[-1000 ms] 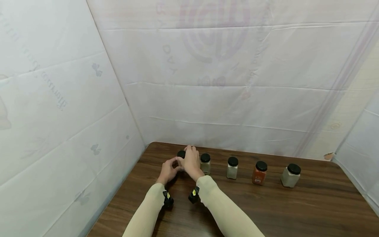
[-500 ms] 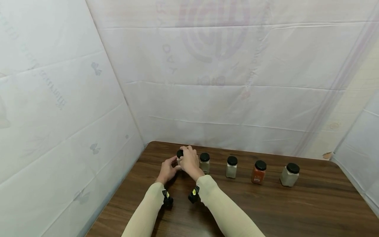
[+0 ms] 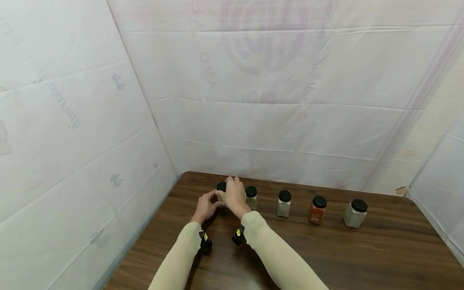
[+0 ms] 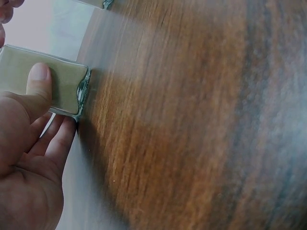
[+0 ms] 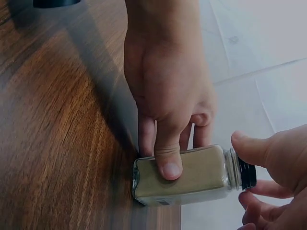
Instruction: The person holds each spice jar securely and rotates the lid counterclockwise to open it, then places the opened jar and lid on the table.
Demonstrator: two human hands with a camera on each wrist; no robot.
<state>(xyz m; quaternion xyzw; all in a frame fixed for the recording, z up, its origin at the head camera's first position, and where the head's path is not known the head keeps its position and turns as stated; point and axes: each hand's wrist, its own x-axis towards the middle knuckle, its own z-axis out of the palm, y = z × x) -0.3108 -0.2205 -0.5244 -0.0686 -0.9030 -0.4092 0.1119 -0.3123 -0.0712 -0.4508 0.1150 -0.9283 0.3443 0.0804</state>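
Observation:
My left hand [image 3: 206, 208] grips the glass body of a square spice jar [image 5: 187, 175], filled with greenish-tan powder, at the table's back left. The left thumb [image 4: 40, 81] lies flat on one side of the jar, and the other fingers reach round behind. Around the jar's black screw lid [image 5: 247, 175], my right hand [image 3: 235, 197] curls its thumb and fingers. The jar stands upright on the wooden table or just touches it; its base is hidden from the head view. Part of the lid shows left of the right hand.
To the right stand a jar of pale green powder [image 3: 251, 201], a jar of whitish powder [image 3: 283, 208], an orange-red jar [image 3: 317, 213] and a wider pale jar [image 3: 353, 218], all with black lids. White sheeting [image 3: 232, 129] walls the brown table [image 3: 348, 257].
At the lid, my right hand turned leftward half a second ago and has since swung back to the right. The left hand and the jar stay in place.

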